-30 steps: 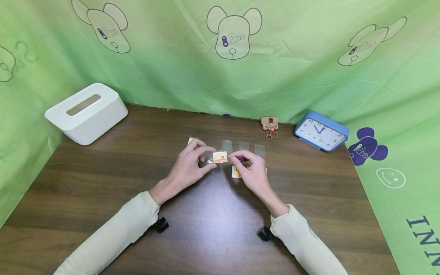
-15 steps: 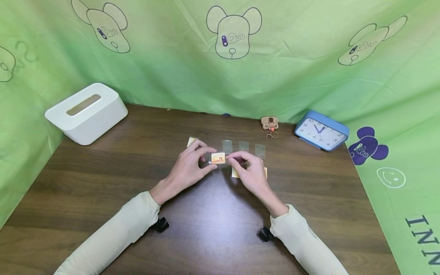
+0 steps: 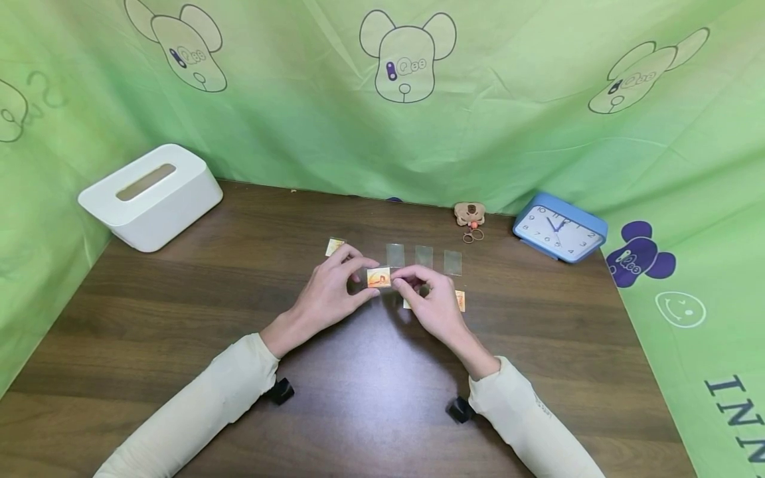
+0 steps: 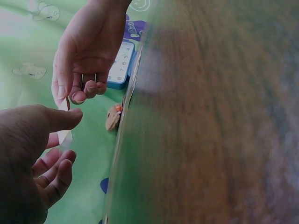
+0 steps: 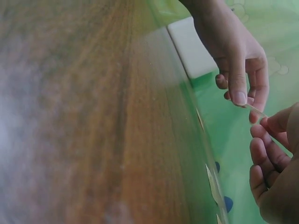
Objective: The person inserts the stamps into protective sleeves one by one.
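Observation:
In the head view a small orange and yellow picture card [image 3: 378,277] is held up above the table, between both hands. My left hand [image 3: 325,287] pinches it with thumb and fingers along its edges, together with a clear plastic sleeve [image 4: 66,139] seen in the left wrist view. My right hand [image 3: 439,302] pinches the card's right end between thumb and forefinger. Most of the card appears to lie within the sleeve; its exact edge is too small to tell. Another picture card [image 3: 461,301] lies partly hidden under the right hand, and a further card corner [image 3: 406,304] shows beside it.
Three clear sleeves, the nearest to the hands being one sleeve [image 3: 395,255], lie in a row beyond. A sleeved card [image 3: 335,247] lies at their left. Farther out stand a white tissue box [image 3: 173,206], a bear keyring [image 3: 469,214] and a blue clock [image 3: 558,229].
The card has slid leftward towards my left hand, and the clear strip of sleeve showing to its left has shrunk. My right hand has followed slightly left.

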